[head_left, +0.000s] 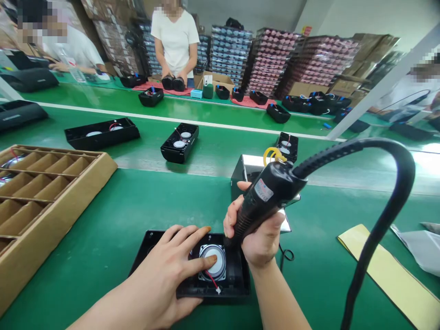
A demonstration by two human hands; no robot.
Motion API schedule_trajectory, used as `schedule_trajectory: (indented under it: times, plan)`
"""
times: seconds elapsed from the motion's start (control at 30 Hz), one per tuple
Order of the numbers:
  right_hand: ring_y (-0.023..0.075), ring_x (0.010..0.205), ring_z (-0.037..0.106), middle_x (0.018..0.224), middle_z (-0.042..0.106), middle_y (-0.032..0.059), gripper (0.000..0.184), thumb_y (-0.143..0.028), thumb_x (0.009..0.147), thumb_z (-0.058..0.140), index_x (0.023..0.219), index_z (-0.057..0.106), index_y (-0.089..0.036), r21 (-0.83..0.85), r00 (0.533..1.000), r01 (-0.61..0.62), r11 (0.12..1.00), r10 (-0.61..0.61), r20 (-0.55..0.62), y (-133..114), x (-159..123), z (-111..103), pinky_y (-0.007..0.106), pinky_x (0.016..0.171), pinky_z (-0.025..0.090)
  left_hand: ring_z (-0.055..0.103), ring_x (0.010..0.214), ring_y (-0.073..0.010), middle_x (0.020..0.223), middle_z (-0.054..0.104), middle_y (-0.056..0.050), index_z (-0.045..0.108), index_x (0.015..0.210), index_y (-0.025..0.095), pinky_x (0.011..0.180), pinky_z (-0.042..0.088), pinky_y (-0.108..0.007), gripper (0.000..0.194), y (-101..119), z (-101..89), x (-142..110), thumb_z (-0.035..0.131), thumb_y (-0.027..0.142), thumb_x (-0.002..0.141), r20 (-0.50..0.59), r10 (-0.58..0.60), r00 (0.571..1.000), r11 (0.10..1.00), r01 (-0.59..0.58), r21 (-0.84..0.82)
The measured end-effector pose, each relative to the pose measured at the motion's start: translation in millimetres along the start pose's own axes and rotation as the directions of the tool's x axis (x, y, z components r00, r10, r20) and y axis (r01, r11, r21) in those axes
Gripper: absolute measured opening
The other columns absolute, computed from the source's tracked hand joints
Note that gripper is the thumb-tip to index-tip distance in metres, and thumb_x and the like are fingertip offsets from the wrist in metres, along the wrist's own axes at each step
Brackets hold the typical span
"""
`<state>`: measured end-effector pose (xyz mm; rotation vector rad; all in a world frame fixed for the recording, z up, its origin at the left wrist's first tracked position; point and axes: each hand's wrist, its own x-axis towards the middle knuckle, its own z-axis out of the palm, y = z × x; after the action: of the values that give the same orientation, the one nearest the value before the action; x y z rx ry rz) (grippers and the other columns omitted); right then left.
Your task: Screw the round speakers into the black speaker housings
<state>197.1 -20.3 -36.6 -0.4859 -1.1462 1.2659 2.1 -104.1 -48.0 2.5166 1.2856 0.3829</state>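
A black speaker housing [237,279] lies on the green bench right in front of me, with a round silver speaker driver [220,268] and a red wire inside it. My left hand [172,266] presses down on the driver and the housing, fingers spread over them. My right hand [256,233] grips a black electric screwdriver [266,197] held upright, its tip at the housing's far edge beside the driver. A thick black cable [392,201] arches from the tool's top down to the right.
A cardboard divider tray [51,192] stands at the left. More open speaker housings [179,142] lie on the conveyor beyond. A yellow sheet [388,270] lies at the right, a small box [245,172] behind the tool. Other people work at the far bench before stacked cartons.
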Motion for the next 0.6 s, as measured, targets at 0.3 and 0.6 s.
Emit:
schedule_trajectory:
  times: [0.3,0.6]
  plan:
    - [0.0118,0.04,0.047,0.064,0.057,-0.0028,0.073,-0.085,0.091,0.045,0.126,0.057,-0.022,0.009,0.996,-0.015,1.0,0.014,0.083,13,-11,-2,0.027,0.041,0.035,0.053,0.139,-0.0402,0.159,0.053,-0.004,0.071,0.129,0.04,0.115,0.039,-0.057,0.068,-1,12.2,-1,0.076,0.023,0.063,-0.118,0.007,0.993,0.993,0.008,0.121]
    - [0.013,0.041,0.042,0.058,0.054,-0.0036,0.068,-0.084,0.088,0.053,0.12,0.063,-0.025,0.046,0.989,-0.032,0.998,0.025,0.146,17,-16,1,0.028,0.042,0.033,0.054,0.135,-0.0367,0.153,0.056,-0.001,0.071,0.128,0.043,0.116,0.036,-0.055,0.074,3,11.4,2,0.072,0.021,0.058,-0.13,-0.005,0.991,0.992,0.021,0.126]
